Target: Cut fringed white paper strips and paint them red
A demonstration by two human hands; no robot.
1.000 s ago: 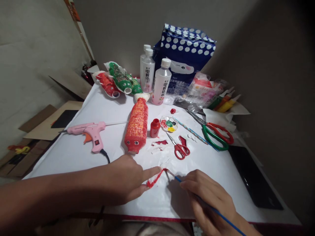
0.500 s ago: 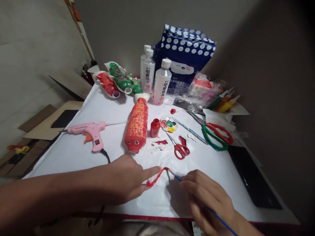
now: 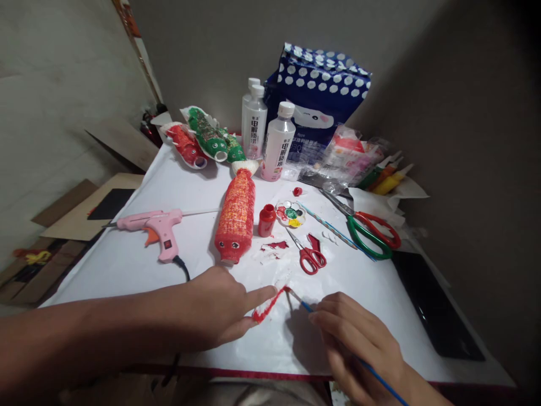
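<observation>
My right hand (image 3: 359, 338) is closed around a thin blue paintbrush (image 3: 306, 306). Its bristles touch the upper right end of a small white piece (image 3: 267, 303) with red paint along its edge. Index finger and thumb of my left hand (image 3: 224, 307) hold this piece flat on the white table cover (image 3: 236, 361); the fingers partly hide it. Just beyond my left hand lies a red and orange fish made from a bottle (image 3: 235, 214), with eyes and a white tail. An uncapped red paint jar (image 3: 266, 220) stands beside a flower-shaped palette (image 3: 290, 214) holding several colours.
Small red-handled scissors (image 3: 311, 259), larger scissors (image 3: 369, 237) and a black phone-like slab (image 3: 437, 304) lie on the right. A pink glue gun (image 3: 164, 225) rests at left. Fish figures (image 3: 207, 135), bottles (image 3: 279, 144) and a blue bag (image 3: 321, 96) stand behind.
The brush tip has shifted slightly along the piece's upper right end. Both hands stay in nearly the same place.
</observation>
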